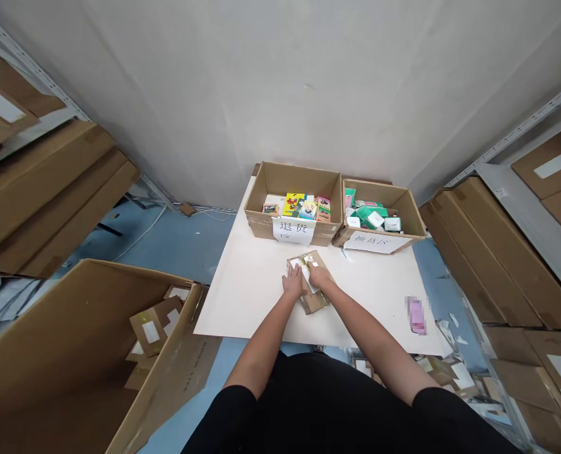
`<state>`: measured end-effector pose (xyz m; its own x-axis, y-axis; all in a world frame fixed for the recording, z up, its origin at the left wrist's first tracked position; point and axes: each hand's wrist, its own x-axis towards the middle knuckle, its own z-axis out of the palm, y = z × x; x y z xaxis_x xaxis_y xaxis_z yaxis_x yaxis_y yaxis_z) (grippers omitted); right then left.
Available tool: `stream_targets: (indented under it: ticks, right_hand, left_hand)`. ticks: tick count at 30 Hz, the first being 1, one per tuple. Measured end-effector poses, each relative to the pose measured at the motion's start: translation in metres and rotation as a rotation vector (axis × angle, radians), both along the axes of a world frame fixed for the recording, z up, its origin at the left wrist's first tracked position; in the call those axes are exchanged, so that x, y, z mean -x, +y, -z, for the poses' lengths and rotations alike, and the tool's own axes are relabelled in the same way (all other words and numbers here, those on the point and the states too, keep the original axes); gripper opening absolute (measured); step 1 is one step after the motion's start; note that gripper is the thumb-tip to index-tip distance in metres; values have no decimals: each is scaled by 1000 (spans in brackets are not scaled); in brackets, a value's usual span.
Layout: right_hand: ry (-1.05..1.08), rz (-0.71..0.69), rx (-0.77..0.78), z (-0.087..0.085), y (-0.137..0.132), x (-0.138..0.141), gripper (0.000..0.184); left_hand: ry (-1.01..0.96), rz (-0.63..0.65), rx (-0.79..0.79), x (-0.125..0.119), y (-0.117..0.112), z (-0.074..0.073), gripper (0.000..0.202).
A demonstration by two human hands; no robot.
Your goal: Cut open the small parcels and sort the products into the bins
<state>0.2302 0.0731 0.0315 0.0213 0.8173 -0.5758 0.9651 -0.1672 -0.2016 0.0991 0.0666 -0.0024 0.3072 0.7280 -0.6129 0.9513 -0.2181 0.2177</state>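
A small taped cardboard parcel (pixel 314 304) with a white label lies on the white table in front of me, set at a slant. My left hand (pixel 293 281) rests on its left side with the fingers stretched out. On the parcel's upper right part, my right hand (pixel 320 276) is closed, its fingertips down at the label and the shiny tape. Whatever those fingers grip is too small and hidden to make out.
Behind the parcel stand two open cartons with handwritten signs: the left carton (pixel 261 222) holds colourful packets, the right carton (pixel 415 217) green-and-white boxes. A blurred pink object (pixel 416 315) lies at the table's right. Lower left, a big box (pixel 133 277) contains parcels. Shelves flank both sides.
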Motion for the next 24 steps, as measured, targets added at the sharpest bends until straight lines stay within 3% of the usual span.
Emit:
stream_targets:
  ticks: [4, 10, 17, 20, 24]
  right_hand:
    - [-86, -21, 51, -13, -20, -4, 90]
    - [-102, -36, 159, -21, -83, -28, 62]
    - [-122, -55, 201, -39, -144, -61, 60]
    - [-20, 51, 111, -39, -161, -83, 53]
    - [36, 434, -101, -14, -175, -93, 64]
  left_hand:
    - [3, 29, -66, 2, -2, 6, 118]
    - [28, 90, -104, 5, -1, 4, 115]
    - [85, 105, -68, 3, 4, -2, 122]
    - [50, 107, -102, 6, 1, -3, 119]
    - [23, 97, -145, 12, -7, -5, 114]
